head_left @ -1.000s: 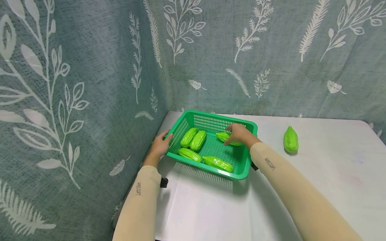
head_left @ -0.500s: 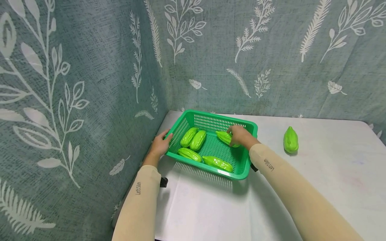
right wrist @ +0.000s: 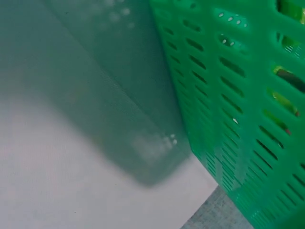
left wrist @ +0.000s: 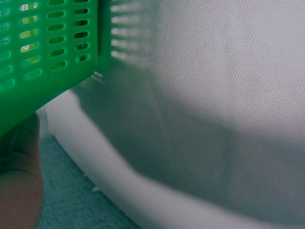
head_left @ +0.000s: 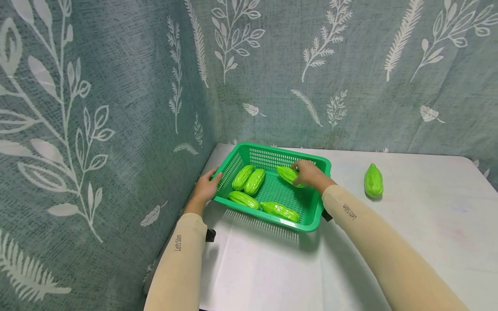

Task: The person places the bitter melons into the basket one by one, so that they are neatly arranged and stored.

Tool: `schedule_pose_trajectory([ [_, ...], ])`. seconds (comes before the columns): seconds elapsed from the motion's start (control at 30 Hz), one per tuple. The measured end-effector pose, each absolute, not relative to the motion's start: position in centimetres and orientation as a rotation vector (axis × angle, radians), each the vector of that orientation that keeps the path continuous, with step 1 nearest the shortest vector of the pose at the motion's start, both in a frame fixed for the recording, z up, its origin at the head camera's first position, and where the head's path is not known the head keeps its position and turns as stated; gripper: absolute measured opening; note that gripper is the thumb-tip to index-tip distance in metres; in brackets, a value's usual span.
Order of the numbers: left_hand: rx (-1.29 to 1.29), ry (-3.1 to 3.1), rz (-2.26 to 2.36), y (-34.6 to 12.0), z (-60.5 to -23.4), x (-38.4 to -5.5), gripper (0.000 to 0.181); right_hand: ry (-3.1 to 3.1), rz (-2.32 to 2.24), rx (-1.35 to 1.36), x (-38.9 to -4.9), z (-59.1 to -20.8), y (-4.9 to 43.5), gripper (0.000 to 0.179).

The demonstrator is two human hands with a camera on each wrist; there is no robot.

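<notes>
A green slotted plastic basket (head_left: 272,221) holds several light green, ridged bitter gourds. My right hand (head_left: 310,175) reaches over the basket's right side and grips a bitter gourd (head_left: 285,173) near the back right, covering its near end. At the basket's left end my left hand (head_left: 206,186) holds the rim, thumb on top. In the left wrist view, the left hand (left wrist: 21,167) sits against the basket's lower edge. Two gourds (head_left: 254,181) lie side by side at the left, another (head_left: 244,199) at the front left and one (head_left: 280,211) along the front wall.
One more bitter gourd (head_left: 373,181) lies outside the basket on the white-covered table (head_left: 420,216), to the right. Leaf-patterned grey-green cloth (head_left: 280,108) hangs behind the table and close along the left side (head_left: 128,172). The right wrist view shows the basket's slotted wall (right wrist: 228,105).
My right hand has closed its fingers round the back-right gourd, whose exposed end has shifted slightly up and left. The left hand stays at the basket rim.
</notes>
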State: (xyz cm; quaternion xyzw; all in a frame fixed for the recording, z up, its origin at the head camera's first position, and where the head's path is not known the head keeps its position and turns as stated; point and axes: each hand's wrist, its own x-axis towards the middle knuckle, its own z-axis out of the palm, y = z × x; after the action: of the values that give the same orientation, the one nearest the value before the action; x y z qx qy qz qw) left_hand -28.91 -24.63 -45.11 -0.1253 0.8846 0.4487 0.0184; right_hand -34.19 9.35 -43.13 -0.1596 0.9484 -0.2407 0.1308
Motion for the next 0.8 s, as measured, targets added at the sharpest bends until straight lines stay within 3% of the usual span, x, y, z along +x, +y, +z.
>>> schedule_pose_trajectory([
  [0.8,-0.381,2.728,1.425,-24.6,-45.0,-28.9,0.056,2.800,-1.297,-0.251,-34.3,-38.5,12.6,0.058],
])
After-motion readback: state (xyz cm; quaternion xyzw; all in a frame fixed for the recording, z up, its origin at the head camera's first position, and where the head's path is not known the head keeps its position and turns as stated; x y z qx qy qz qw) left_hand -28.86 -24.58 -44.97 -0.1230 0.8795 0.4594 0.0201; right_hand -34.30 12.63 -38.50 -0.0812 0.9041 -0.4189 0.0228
